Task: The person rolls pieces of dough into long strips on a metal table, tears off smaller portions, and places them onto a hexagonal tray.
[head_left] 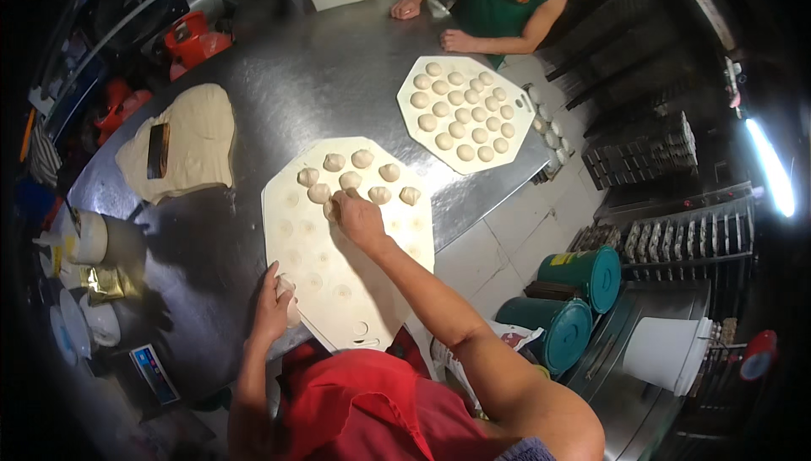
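Note:
A pale eight-sided board (314,309) marked with rings lies in front of me on the metal table. Several pinched dough buns (361,159) stand in rows on its far half. My right hand (361,220) reaches over the board, its fingers closed round a dough ball (331,210) that touches or nearly touches the surface; the fingers partly hide it. At the board's left edge, my left hand (270,309) is closed round another piece of dough (285,285), only partly visible.
A second board (435,142) full of round dough balls lies farther right, near a co-worker in green (507,5). To the left is a dough slab (198,136) with a dark scraper (158,151). A digital scale (155,374), tubs (89,237) and lidded green bins (557,330) surround the table.

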Demonstrator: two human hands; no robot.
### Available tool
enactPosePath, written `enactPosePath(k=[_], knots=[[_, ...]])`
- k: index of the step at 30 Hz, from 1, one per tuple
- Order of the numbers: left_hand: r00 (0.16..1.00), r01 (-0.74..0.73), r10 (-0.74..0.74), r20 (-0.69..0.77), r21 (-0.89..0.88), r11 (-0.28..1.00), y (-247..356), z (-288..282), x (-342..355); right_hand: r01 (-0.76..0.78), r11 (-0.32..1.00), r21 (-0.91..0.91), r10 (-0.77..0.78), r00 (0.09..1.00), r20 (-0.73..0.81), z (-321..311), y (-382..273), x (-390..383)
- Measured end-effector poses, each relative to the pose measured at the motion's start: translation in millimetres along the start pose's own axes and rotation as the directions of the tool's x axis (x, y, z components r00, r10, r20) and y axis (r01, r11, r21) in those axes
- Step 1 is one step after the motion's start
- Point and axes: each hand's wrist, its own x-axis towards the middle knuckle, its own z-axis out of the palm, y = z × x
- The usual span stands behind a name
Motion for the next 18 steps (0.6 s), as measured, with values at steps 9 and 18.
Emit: enactPosePath(k=[9, 18], knots=[[0.958, -0.218, 0.244, 0.147, -0.175, 0.960, 52, -33, 8, -0.189, 0.933, 0.305, 0.111, 0.960, 0.257, -42, -142, -79], [0.893, -0.376, 0.322, 0.316, 0.128, 0.918, 64, -80, -43, -0.192, 0.941, 0.279, 0.130, 0.965, 0.227, -25, -200, -109]])
